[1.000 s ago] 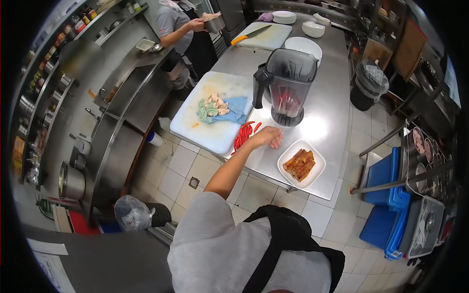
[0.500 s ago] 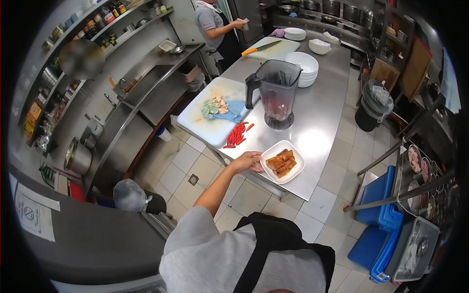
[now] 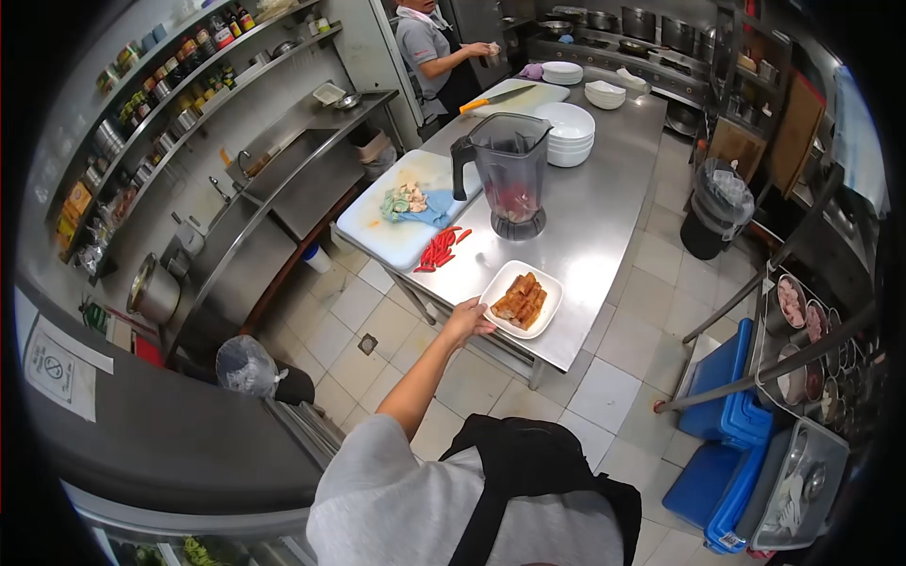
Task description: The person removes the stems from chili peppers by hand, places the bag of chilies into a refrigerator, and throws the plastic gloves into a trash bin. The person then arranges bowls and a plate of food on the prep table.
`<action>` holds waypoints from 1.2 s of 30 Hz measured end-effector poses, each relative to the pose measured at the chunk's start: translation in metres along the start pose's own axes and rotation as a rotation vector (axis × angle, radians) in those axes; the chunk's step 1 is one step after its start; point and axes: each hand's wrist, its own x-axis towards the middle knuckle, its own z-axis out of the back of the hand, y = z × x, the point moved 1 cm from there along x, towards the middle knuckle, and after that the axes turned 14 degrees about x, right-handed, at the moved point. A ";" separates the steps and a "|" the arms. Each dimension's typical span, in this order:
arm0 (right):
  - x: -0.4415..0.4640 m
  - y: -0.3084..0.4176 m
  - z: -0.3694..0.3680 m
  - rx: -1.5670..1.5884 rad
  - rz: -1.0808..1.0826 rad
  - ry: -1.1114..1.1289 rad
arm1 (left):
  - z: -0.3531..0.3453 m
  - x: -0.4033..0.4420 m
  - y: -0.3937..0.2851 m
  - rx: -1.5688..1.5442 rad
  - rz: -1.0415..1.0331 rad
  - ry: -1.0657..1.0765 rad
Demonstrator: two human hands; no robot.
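Note:
My left hand [image 3: 467,323] grips the near-left rim of a white square dish [image 3: 545,324], fingers closed at its edge. In the dish lie several browned, glazed rolls [image 3: 519,299]. The dish is at the near edge of the steel table [image 3: 590,274]; whether it rests on the top or is held just above, I cannot tell. Beyond it is a pile of red chillies [image 3: 440,249] by a white cutting board [image 3: 363,215]. A dark blender jug [image 3: 511,179] with something reddish inside stands farther back. My right hand is out of view.
A blue cloth [image 3: 429,209] and food pieces lie on the board. Bowls [image 3: 569,132] are stacked at the table's right. A co-worker [image 3: 439,61] stands at the far left side. Blue bins [image 3: 722,424] and a food rack are on the right, a covered bin [image 3: 247,366] on the left.
The view has shifted, so the table and dish appear farther left. My left hand still grips the dish. Green leaves behind glass have come into view at the lower left.

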 end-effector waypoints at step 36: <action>-0.001 -0.030 0.088 0.038 0.038 0.002 | -0.041 -0.018 0.009 -0.123 -0.023 -0.103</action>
